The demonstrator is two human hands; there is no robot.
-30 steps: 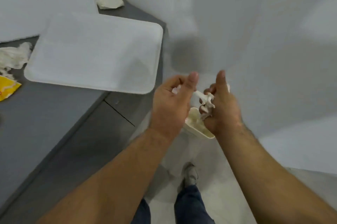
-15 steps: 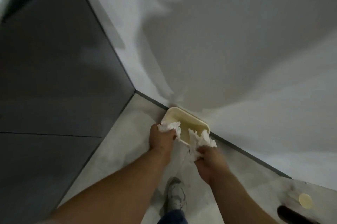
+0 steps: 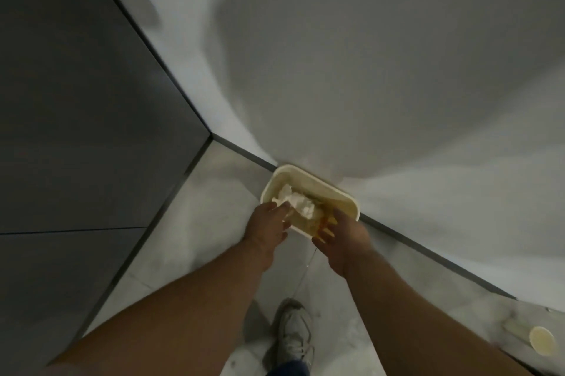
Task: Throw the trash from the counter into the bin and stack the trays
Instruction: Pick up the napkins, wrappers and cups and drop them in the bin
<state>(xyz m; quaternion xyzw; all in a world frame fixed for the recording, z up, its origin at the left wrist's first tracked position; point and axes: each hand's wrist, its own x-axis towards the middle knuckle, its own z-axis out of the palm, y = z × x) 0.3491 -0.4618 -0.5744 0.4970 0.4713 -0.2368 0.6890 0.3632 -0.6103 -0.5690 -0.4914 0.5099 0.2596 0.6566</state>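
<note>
A cream rectangular bin (image 3: 342, 196) stands on the floor against the white wall. Crumpled white paper trash (image 3: 298, 203) lies inside it at the left. My left hand (image 3: 269, 229) hovers over the bin's near-left rim with fingers spread, its fingertips close to the paper. My right hand (image 3: 341, 233) is over the near-right rim, fingers apart and empty. The counter top and the trays are out of view.
A dark grey cabinet front (image 3: 76, 131) fills the left side. The white wall (image 3: 382, 70) rises behind the bin. My shoe (image 3: 295, 336) stands on the pale floor below my arms. A small cream round object (image 3: 541, 340) lies on the floor at the right.
Both hands held crumpled white paper over the bin half a second ago. Now the paper lies in the bin and both hands are open. The view has dropped from the counter to the floor.
</note>
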